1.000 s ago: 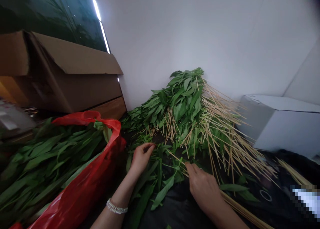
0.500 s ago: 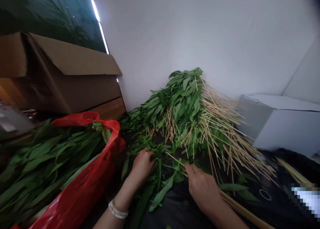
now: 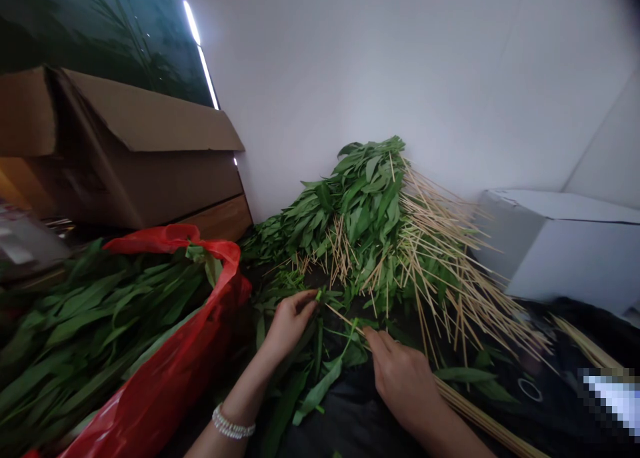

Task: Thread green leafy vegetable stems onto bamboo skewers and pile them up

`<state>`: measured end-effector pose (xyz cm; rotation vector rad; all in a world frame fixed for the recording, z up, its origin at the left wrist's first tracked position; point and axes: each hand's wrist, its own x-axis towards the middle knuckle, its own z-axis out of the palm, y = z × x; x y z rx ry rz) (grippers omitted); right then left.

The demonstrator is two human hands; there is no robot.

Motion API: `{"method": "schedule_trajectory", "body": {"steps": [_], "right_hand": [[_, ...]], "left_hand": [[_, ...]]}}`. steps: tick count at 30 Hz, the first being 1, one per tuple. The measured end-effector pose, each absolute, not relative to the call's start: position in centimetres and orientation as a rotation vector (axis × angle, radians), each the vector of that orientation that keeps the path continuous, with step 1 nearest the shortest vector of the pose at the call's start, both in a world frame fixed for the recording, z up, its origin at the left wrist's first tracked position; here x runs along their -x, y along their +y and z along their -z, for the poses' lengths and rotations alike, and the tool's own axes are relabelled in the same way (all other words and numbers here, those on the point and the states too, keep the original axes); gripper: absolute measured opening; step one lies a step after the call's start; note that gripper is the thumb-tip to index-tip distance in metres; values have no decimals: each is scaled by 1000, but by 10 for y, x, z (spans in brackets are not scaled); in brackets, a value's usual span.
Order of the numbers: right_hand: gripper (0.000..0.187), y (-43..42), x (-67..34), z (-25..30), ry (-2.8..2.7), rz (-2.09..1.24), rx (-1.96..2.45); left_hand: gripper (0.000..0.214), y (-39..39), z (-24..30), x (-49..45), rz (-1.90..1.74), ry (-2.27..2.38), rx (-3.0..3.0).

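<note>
My left hand (image 3: 289,321) is closed in a pinch on a short piece of green stem (image 3: 319,296). Just right of it lies the bare tip of a thin wooden skewer (image 3: 339,314), whose other part runs into my right hand (image 3: 403,371). The right fingers are closed round that skewer. A leafy green stem (image 3: 353,331) sits on the skewer in front of the right fingertips, its long leaf (image 3: 320,391) hanging down to the left. Loose leaves (image 3: 285,405) lie below my hands on the black cover (image 3: 345,431).
Leafy bunches on skewers (image 3: 370,191) are heaped against the white wall (image 3: 400,58). On the left a red plastic bag (image 3: 170,371) holds more leaves, behind it a cardboard box (image 3: 150,121). A white box (image 3: 575,251) stands right. Bare skewers (image 3: 480,411) lie under my right forearm.
My left hand has come up and right out of the leaves, and the green stem piece now shows at its fingertips near the skewer's tip. My right hand has shifted slightly left.
</note>
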<state>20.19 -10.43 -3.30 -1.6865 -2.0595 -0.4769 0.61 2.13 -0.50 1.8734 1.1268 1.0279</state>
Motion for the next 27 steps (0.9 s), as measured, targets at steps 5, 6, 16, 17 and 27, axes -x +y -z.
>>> {"method": "schedule_trajectory", "body": {"steps": [5,6,16,17,27], "right_hand": [[38,-105,-201,32,-2074,480,1709],[38,-105,-201,32,-2075,478,1716],[41,-105,-200,30,-2101,479,1760],[40,-105,-200,30,-2100,482,1766],[41,-103,-202,30,-2088,438,1864]], "left_hand": [[30,11,-3,-8,-1083,1156,-2070],[30,9,-5,-9,-1085,1164,-2099],[30,1,-7,-14,-948,1010,-2164],[30,1,-7,-15,-934,995,-2171],[52,1,-1,-12,-800,1013,-2268]]}}
